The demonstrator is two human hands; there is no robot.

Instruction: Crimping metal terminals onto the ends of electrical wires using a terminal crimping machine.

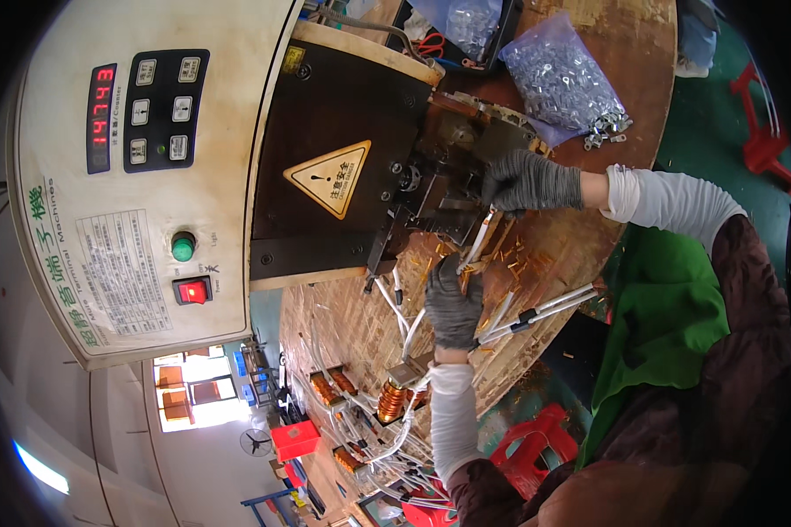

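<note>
My right hand (536, 182), in a dark grey knit glove, is closed at the terminal machine's black tooling (444, 206); its fingertips hide what they grip. Closed around a white sleeved wire (479, 239) is my left hand (453, 306), gloved alike, lower in the picture. The wire's tip reaches up to my right fingers, beside the tooling. More white sleeved wires with black bands (536, 314) lie next to my left hand on the worn wooden table.
A clear bag of metal ring terminals (561, 77) lies near my right hand, loose terminals (608, 132) spilling out. Copper coils (392, 400) with white leads sit beyond my left wrist. Orange-yellow scraps (523, 257) litter the tabletop. Red stools (536, 443) stand beside the table.
</note>
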